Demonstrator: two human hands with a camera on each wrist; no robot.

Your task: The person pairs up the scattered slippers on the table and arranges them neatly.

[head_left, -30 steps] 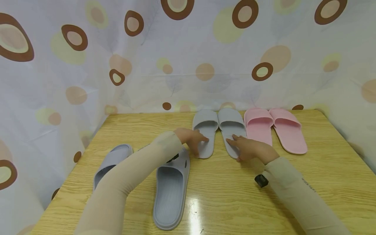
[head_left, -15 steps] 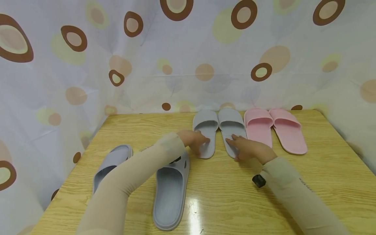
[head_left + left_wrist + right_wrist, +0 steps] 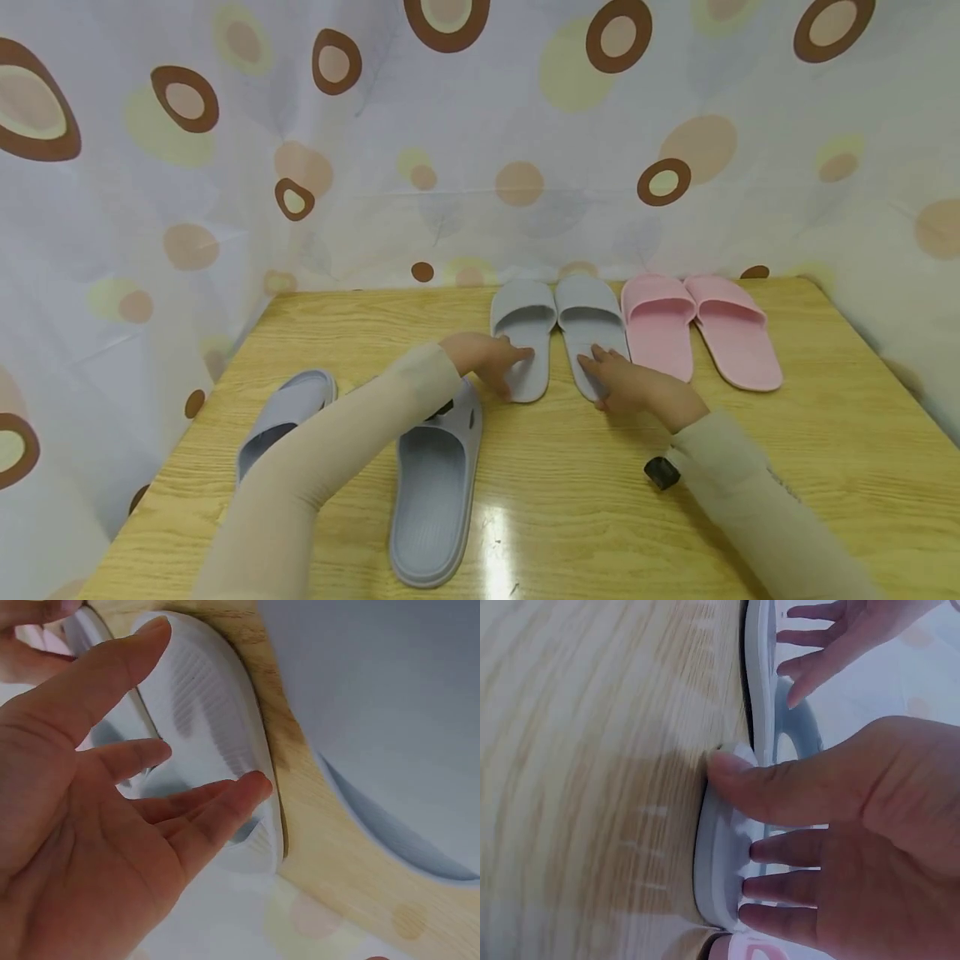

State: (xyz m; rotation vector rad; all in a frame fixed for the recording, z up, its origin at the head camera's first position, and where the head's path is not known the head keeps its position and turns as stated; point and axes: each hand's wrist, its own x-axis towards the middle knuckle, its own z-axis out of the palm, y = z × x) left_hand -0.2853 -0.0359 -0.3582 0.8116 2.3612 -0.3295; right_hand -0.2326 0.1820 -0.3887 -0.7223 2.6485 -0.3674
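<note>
Two light grey slippers stand side by side at the back middle of the table, straps toward the cloth. Over the heel half of the left grey slipper (image 3: 521, 292) is my left hand (image 3: 480, 358); its fingers and thumb are loosely spread in the left wrist view, with the grey slipper (image 3: 214, 697) behind them. At the right grey slipper (image 3: 588, 293), my right hand (image 3: 648, 390) touches the heel half. In the right wrist view its thumb lies at the heel edge, and the straight fingers rest against the top of the sole (image 3: 735, 840).
A pink pair of slippers (image 3: 658, 329) stands right beside the grey pair. Nearer on the left are two larger blue-grey slippers (image 3: 431, 508), set apart and partly covered by my left arm. A patterned cloth (image 3: 585, 167) hangs behind the wooden table (image 3: 570, 517).
Both hands stay at the heels of the grey slippers with only very small shifts. The slippers have not visibly moved; the head view has shifted slightly.
</note>
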